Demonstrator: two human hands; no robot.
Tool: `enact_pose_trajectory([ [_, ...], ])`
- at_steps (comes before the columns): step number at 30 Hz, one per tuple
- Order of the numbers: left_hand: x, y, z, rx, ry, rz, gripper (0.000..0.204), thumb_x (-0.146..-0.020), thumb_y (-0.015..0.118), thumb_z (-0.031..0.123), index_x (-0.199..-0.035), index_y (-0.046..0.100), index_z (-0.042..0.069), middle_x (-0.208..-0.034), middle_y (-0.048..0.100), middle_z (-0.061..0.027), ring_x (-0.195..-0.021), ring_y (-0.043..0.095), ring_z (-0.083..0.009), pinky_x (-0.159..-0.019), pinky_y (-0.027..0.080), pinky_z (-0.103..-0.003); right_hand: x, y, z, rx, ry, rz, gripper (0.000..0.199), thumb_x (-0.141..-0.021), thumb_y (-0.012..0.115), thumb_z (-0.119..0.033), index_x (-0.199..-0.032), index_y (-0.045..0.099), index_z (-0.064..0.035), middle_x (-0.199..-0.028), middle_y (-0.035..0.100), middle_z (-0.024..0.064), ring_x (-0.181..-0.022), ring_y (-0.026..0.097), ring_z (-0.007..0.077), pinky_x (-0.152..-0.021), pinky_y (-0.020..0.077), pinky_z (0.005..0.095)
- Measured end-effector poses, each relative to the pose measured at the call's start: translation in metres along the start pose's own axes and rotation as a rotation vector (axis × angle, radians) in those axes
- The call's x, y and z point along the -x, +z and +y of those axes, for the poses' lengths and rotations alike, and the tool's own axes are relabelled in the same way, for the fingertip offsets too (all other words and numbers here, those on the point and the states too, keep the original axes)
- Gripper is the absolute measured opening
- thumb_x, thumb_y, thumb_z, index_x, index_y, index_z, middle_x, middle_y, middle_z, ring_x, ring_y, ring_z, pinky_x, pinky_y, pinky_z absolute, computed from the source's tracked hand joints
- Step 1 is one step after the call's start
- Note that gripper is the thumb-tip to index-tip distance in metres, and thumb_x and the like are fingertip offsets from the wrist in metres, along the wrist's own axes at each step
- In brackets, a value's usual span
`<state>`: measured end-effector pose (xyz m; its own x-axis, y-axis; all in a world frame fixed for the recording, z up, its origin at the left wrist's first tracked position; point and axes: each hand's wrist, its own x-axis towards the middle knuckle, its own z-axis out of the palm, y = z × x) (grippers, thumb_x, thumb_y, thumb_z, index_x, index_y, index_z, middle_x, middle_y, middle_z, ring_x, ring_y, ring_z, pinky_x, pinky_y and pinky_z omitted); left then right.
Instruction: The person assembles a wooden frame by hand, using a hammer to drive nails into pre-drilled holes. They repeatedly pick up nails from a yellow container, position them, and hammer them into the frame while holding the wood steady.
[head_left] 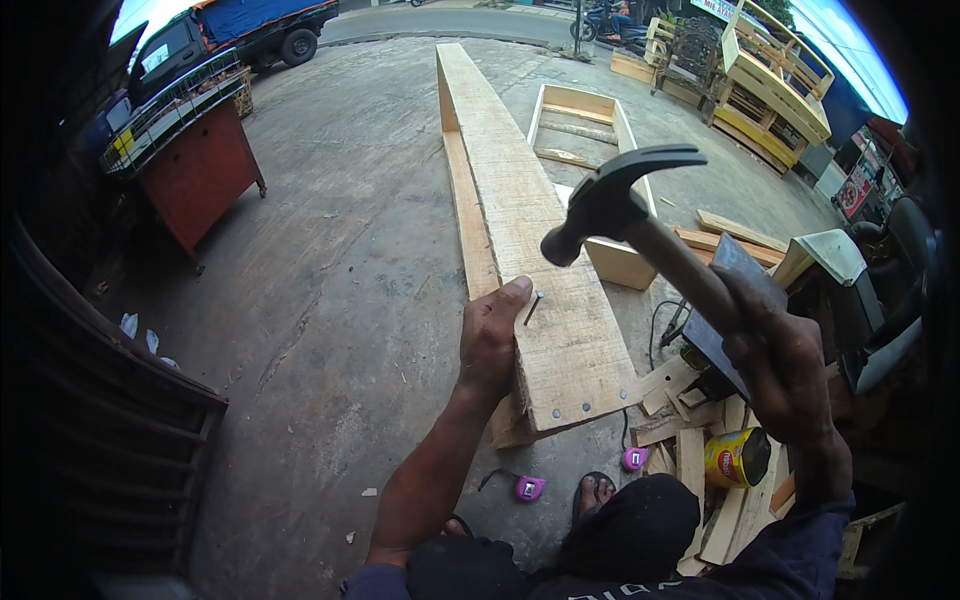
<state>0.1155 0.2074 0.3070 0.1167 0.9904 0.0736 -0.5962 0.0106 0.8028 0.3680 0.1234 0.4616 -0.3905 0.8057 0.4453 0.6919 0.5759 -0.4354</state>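
A claw hammer (690, 270) is raised over the plank, its wooden handle wrapped by my right hand (783, 365). Beneath its head, a nail (534, 308) stands partly driven and leaning in the top board (570, 350) of a long, narrow wooden frame. My left hand (492, 335) grips the board's left edge, thumb on top close to the nail and fingers curled down the side, partly hidden. Several nail heads (586, 407) sit flush in a row along the board's near end.
Two purple tape measures (530, 488) lie on the concrete by my feet. To the right are wood offcuts (690, 450), a yellow can (737, 458) and a chair (880, 290). Another wooden frame (630, 262) rests beyond the plank. A red cart (205, 180) stands at left.
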Motion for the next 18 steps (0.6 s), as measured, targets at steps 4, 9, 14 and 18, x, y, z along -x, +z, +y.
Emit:
enact_pose_trajectory([
  [4, -0.001, -0.002, -0.001, -0.101, -0.012, -0.029, 0.055, -0.103, 0.048, 0.039, -0.111, 0.065, -0.013, -0.093, 0.073, -0.0184, -0.077, 0.074, -0.0211, -0.068, 0.060, -0.031, 0.006, 0.002, -0.004, -0.290, 0.240, 0.322, 0.055, -0.108, 0.050, -0.023, -0.158, 0.037, -0.0036, -0.070, 0.052, -0.0006, -0.055, 0.049, 0.0047, -0.048, 0.0389, 0.0237],
  [9, -0.001, -0.001, 0.000, -0.131, 0.019, -0.008, 0.055, -0.103, 0.049, 0.040, -0.111, 0.065, -0.013, -0.093, 0.073, -0.0184, -0.077, 0.073, -0.0205, -0.068, 0.059, -0.031, 0.008, -0.002, -0.009, 0.095, 0.005, -0.058, 0.055, -0.098, 0.062, -0.008, -0.152, 0.050, -0.0070, -0.086, 0.070, 0.0170, -0.068, 0.070, 0.0269, -0.067, 0.0540, 0.0389],
  [14, 0.001, 0.000, 0.001, -0.112, -0.011, -0.020, 0.055, -0.103, 0.050, 0.039, -0.112, 0.066, -0.013, -0.095, 0.073, -0.0190, -0.079, 0.074, -0.0202, -0.069, 0.059, -0.031, 0.013, 0.002, -0.004, 0.156, 0.089, -0.111, 0.056, -0.096, 0.065, -0.008, -0.150, 0.051, -0.0048, -0.092, 0.072, 0.0172, -0.076, 0.071, 0.0218, -0.073, 0.0564, 0.0394],
  [18, 0.000, -0.001, 0.001, -0.136, 0.021, -0.017, 0.053, -0.103, 0.051, 0.037, -0.111, 0.066, -0.012, -0.096, 0.073, -0.0186, -0.078, 0.073, -0.0194, -0.069, 0.059, -0.031, 0.020, 0.004, 0.004, -0.069, 0.221, 0.051, 0.056, -0.096, 0.063, -0.006, -0.150, 0.050, -0.0053, -0.092, 0.071, 0.0163, -0.078, 0.070, 0.0218, -0.076, 0.0563, 0.0396],
])
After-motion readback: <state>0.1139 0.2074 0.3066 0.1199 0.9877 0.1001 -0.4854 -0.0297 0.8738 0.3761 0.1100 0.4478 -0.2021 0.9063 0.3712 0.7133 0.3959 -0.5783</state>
